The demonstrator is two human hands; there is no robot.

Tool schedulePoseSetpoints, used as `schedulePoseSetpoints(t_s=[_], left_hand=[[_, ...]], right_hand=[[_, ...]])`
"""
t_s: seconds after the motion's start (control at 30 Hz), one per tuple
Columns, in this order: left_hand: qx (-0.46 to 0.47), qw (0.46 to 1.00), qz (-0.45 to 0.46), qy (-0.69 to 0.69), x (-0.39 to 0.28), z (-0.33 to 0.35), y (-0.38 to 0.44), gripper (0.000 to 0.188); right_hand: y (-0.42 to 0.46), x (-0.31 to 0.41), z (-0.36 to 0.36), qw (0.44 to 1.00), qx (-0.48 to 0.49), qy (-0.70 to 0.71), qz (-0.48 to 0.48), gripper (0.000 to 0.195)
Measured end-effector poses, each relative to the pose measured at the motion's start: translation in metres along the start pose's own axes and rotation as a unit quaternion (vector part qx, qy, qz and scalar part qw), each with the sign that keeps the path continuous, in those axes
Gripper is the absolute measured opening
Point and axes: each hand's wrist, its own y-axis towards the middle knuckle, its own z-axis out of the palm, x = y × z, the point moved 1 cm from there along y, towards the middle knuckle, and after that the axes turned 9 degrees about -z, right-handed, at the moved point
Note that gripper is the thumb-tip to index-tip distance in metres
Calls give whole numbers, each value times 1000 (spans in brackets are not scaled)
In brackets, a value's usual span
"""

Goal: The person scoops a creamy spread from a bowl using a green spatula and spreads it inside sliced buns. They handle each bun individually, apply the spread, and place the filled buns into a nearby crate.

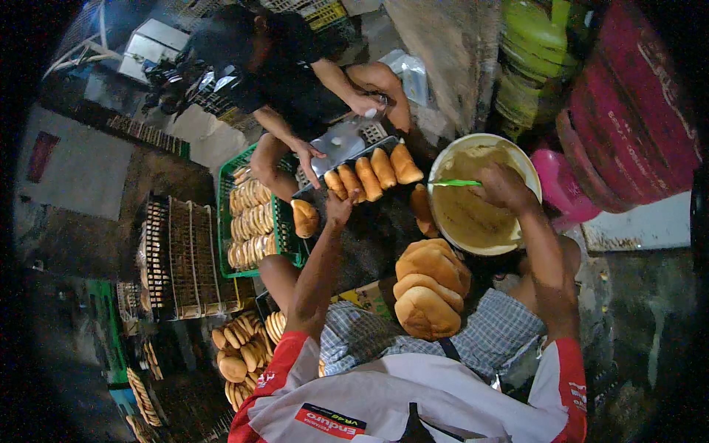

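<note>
My left hand [339,207] has its fingers around the near end of a browned bread roll [350,184]. That roll lies in a row of several on a dark tray [299,194]. In my right hand [498,187] is a green-handled tool [457,183], its far end hard to make out. The hand is over a round pale tub [433,213] of tan, creamy spread [471,221]. Close to my lap, several large buns [429,313] lean against each other in a stack. A single roll [424,213] rests beside the tub, and another bun [304,219] lies left of the tray.
Across from me sits a person in dark clothes, with one hand [307,158] at the tray and plastic sheets [338,144]. A green crate [224,238] holds packed buns. Stacked crates [188,260] and loose buns [243,349] are left; gas cylinders [532,61] stand right.
</note>
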Motion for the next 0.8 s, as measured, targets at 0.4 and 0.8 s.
schedulePoseSetpoints(t_s=[0.4, 0.8], left_hand=[[243, 911, 314, 111, -153, -54, -345, 49], [152, 947, 278, -57, -124, -36, -326, 87]], right_hand=[[-46, -173, 51, 868, 276, -350, 220, 44], [-59, -180, 118, 869, 354, -302, 168, 35]])
